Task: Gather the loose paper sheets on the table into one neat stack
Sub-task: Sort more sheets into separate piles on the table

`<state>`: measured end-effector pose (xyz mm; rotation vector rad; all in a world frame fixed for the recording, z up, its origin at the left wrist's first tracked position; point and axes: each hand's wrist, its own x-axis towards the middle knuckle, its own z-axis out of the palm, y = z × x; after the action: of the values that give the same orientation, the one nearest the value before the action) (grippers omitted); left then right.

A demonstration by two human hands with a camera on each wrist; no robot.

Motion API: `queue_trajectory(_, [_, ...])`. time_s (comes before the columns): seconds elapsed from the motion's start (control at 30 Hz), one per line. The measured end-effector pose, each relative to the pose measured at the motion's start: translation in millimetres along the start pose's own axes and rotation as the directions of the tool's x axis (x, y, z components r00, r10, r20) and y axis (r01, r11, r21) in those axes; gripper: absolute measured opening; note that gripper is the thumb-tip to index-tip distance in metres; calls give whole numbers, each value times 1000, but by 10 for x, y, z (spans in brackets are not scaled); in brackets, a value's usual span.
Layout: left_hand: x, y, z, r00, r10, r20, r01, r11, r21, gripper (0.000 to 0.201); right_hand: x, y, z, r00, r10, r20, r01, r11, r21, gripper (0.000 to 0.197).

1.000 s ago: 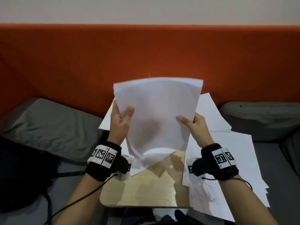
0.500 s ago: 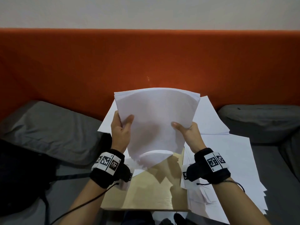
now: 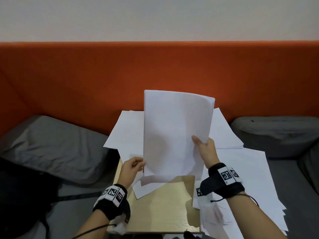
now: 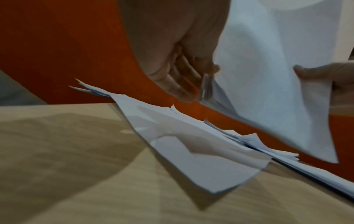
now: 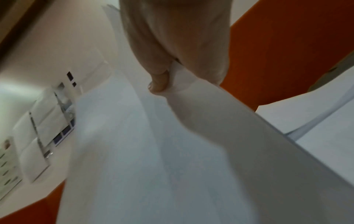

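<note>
A bundle of white paper sheets (image 3: 176, 131) stands upright, long side vertical, above the small wooden table (image 3: 164, 209). My right hand (image 3: 201, 142) grips its right edge, thumb on the front (image 5: 159, 84). At the bundle's lower left edge is my left hand (image 3: 138, 163), with curled fingers (image 4: 184, 75) pinching it. More loose sheets lie fanned at the table's far end (image 3: 126, 133). Others spread over the right side (image 3: 250, 178). One sheet (image 3: 146, 187) lies just below the bundle, and the left wrist view shows that sheet (image 4: 201, 159) flat on the wood.
An orange padded backrest (image 3: 103, 80) runs behind the table. Grey cushions lie at left (image 3: 51, 145) and right (image 3: 276, 131). A black bag (image 3: 22, 195) sits low on the left. Bare wood shows on the table's near half.
The bundle has turned from wide to tall. My left hand slid down from its left side to the lower left edge. My right hand still holds the right edge.
</note>
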<state>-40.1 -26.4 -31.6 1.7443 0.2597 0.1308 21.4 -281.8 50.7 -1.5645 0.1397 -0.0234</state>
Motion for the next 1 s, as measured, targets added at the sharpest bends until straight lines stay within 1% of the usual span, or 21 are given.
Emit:
queue_trajectory(0.03, [19,-21,-33,999,2,-38,-1,999,32,9,38,-11,-46,1000,13,-18,-14,1000,-7,27])
queue_trajectory(0.07, [57,-63,-65,996,-10,-93,19,996,90,11,81,0,-84,999,30,-31,-31,999,-17,31])
queue_trajectory(0.1, [112,-129,-98,988,-46,-145,68,987,148,22,109,11,-115,998,45,-38,-46,998,-31,33])
queue_trajectory(0.13, [172,-202,-123,975,-114,-189,149,972,182,33,130,34,-136,997,61,-40,-63,997,-48,35])
queue_trajectory(0.17, [234,-269,-138,957,-189,-221,229,958,174,42,144,60,-146,996,76,-41,-79,994,-72,36])
queue_trajectory(0.2, [290,-321,-141,939,-256,-230,296,942,159,48,156,94,-150,995,90,-33,-93,991,-97,36])
queue_trajectory(0.23, [346,-379,-142,927,-293,-233,332,931,151,53,156,124,-146,994,106,-19,-107,986,-129,35])
queue_trajectory(0.33, [474,-437,-129,906,-325,-271,385,899,210,57,163,197,-92,989,145,39,-133,967,-219,24])
queue_trajectory(0.43, [581,-440,-127,887,-337,-317,412,886,212,55,199,241,-4,980,180,84,-146,940,-310,14])
queue_trajectory(0.47, [596,-409,-125,877,-343,-336,429,874,227,52,226,266,27,976,188,106,-143,930,-340,15])
queue_trajectory(0.53, [645,-413,-129,866,-338,-368,437,869,231,46,308,339,91,967,208,145,-136,907,-398,27])
queue_trajectory(0.63, [706,-433,-128,864,-330,-381,398,911,113,45,438,421,225,946,259,194,-146,876,-460,32])
queue_trajectory(0.73, [729,-383,-104,864,-361,-351,381,924,-13,41,561,491,406,933,293,209,-146,839,-524,35])
queue_trajectory(0.77, [735,-367,-90,862,-375,-340,385,922,-42,39,593,528,474,929,304,208,-141,815,-562,37])
queue_trajectory(0.87, [736,-358,-86,861,-405,-307,390,914,-112,46,624,677,674,914,350,205,-88,663,-743,45])
queue_trajectory(0.9, [724,-370,-89,859,-406,-311,388,914,-122,50,627,752,731,912,364,187,-88,621,-779,50])
queue_trajectory(0.93, [701,-375,-97,865,-397,-306,386,917,-97,52,616,807,786,910,384,157,-110,588,-801,56])
queue_trajectory(1.0, [654,-379,-102,899,-348,-267,362,932,4,54,591,863,901,902,417,113,-152,552,-820,63])
